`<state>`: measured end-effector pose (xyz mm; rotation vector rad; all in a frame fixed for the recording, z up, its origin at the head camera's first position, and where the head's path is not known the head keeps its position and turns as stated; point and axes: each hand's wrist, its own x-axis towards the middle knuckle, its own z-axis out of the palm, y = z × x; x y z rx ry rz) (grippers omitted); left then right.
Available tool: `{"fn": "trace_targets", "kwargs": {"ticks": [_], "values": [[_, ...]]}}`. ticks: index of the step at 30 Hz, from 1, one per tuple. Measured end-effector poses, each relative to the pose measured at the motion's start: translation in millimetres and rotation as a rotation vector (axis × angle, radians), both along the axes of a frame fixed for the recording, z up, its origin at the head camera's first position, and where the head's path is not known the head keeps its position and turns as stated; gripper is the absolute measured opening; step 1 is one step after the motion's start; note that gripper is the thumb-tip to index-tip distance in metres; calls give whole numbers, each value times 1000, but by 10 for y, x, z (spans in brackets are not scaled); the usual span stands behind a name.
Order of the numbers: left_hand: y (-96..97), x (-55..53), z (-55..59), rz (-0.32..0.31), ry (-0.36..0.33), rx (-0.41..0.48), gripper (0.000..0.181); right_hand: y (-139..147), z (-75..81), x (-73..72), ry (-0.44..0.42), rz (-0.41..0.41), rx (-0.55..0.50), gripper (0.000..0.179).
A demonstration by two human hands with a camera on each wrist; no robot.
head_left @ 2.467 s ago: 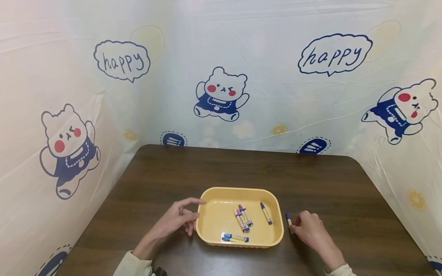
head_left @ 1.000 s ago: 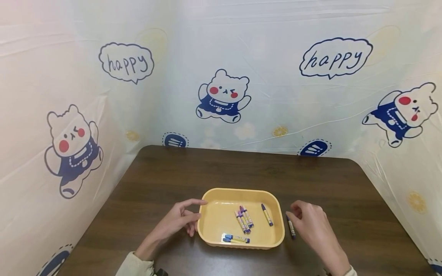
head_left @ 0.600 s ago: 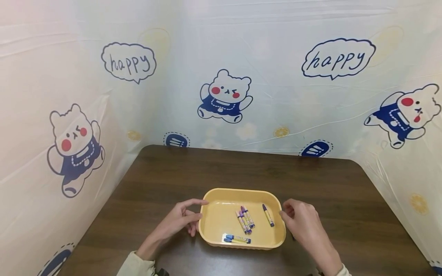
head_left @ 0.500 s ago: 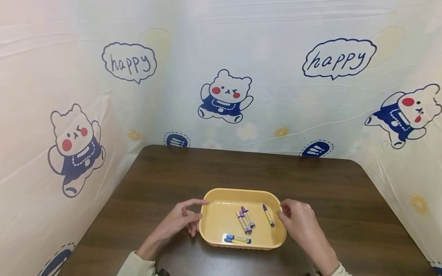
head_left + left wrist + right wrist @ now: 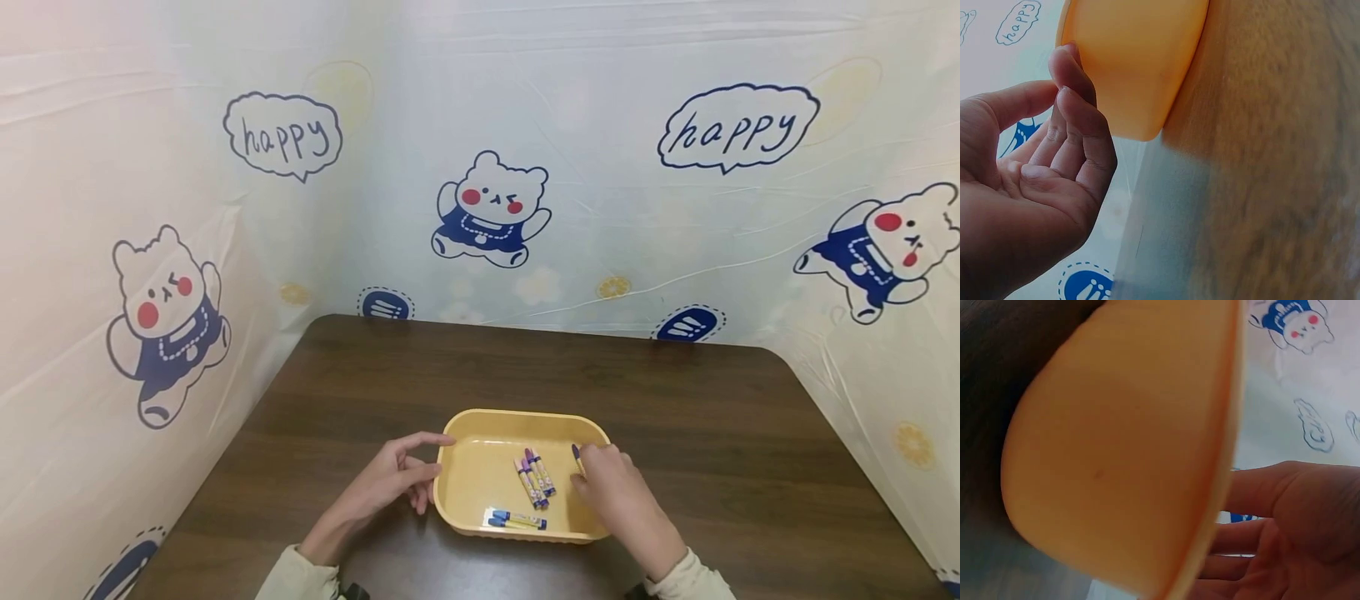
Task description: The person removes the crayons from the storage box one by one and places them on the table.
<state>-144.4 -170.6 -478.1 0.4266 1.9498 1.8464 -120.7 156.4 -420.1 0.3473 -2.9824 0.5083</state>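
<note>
A shallow yellow plastic basin (image 5: 517, 415) stands on the dark wooden table. Several crayons (image 5: 534, 480) with purplish tips lie together inside it, and blue crayons (image 5: 517, 520) lie by the near wall. My left hand (image 5: 386, 479) touches the basin's left rim with index finger and thumb. My right hand (image 5: 615, 492) reaches over the right rim, its fingers around a dark-blue-tipped crayon (image 5: 576, 452). Most of that crayon is covered, so the grip cannot be made out. In the right wrist view the basin's outer wall (image 5: 1116, 437) hides the right fingertips.
The brown tabletop (image 5: 480, 358) extends behind and to both sides of the basin. Pale sheeting (image 5: 360, 208) printed with bears and "happy" bubbles encloses the table at the back and sides.
My right hand has let go of a purple-tipped crayon on the table right of the basin and moved left, over the rim and inside. My left hand has stayed at the left rim.
</note>
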Motion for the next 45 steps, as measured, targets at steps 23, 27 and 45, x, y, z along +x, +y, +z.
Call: {"fn": "trace_targets", "kwargs": {"ticks": [23, 27, 45], "values": [[6, 15, 17, -14, 11, 1, 44, -157, -461, -164, 133, -9, 147, 18], [8, 16, 31, -10, 5, -4, 45, -159, -477, -187, 138, -22, 136, 17], [-1, 2, 15, 7, -25, -48, 44, -98, -291, -326, -92, -54, -532, 10]]}}
